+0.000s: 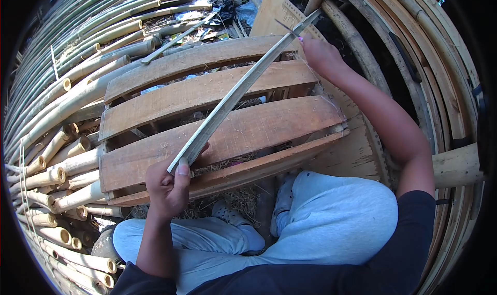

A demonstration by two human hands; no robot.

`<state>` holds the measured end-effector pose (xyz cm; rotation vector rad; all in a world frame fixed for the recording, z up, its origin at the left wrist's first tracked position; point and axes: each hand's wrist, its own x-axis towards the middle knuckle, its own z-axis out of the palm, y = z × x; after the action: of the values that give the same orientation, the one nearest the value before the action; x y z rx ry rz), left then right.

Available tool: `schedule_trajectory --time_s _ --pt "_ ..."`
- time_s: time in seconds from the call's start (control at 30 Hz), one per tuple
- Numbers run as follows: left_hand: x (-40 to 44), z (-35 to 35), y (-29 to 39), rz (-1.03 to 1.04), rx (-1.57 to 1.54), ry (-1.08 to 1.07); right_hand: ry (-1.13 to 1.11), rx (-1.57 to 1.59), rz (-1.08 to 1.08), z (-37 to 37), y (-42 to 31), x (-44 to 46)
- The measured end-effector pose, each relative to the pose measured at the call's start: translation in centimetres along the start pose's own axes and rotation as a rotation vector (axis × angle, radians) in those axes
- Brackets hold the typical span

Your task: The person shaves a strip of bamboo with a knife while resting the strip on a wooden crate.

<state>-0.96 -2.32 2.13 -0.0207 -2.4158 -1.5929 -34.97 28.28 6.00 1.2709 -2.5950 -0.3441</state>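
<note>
A long split bamboo strip (235, 95) slants from lower left to upper right above a slatted wooden bench (222, 126). My left hand (170, 185) is closed around the strip's near end, thumb on top. At the far end my right hand (322, 56) grips a knife by its handle. The thin dark knife blade (285, 27) points up and left and lies across the strip near its tip. The handle is mostly hidden in my fingers.
Stacked bamboo poles (83, 98) fill the left side. Curved-looking planks and poles (414, 62) stand at the right. A plywood board (277, 12) lies behind the bench. Another bamboo piece (178, 38) rests at its back left. My legs (336, 207) are folded before the bench.
</note>
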Motion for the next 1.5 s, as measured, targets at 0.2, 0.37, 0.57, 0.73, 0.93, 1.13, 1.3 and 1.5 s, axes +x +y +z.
schedule_trajectory --time_s 0.2,0.37,0.57,0.73,0.93,1.13,1.3,1.5 --pt "-0.2 0.0 -1.0 0.022 -0.047 -0.006 -0.022 0.012 0.098 -0.3 0.8 -0.6" --pt "-0.1 0.0 -0.6 0.03 -0.067 -0.048 -0.058 0.122 0.487 1.3 2.7 -0.2" --pt "0.4 0.8 -0.8 0.057 -0.166 0.017 -0.065 0.124 0.445 -0.3 0.2 -0.2" --pt "0.6 1.2 -0.8 0.118 -0.139 0.027 -0.06 0.081 0.372 -2.8 -1.9 -0.6" --pt "0.6 1.5 -1.6 0.123 -0.174 0.014 0.129 0.09 0.283 -3.5 -3.8 -1.5" --pt "0.7 1.3 -1.2 0.102 -0.209 -0.006 0.575 -0.034 0.185 -4.3 -6.1 0.7" --pt "0.8 0.5 -0.8 0.092 -0.167 -0.089 0.637 -0.04 0.382 -7.1 -5.4 4.6" --pt "1.1 0.8 -1.6 0.052 -0.212 -0.082 0.608 0.01 0.451 -9.1 -6.8 5.1"
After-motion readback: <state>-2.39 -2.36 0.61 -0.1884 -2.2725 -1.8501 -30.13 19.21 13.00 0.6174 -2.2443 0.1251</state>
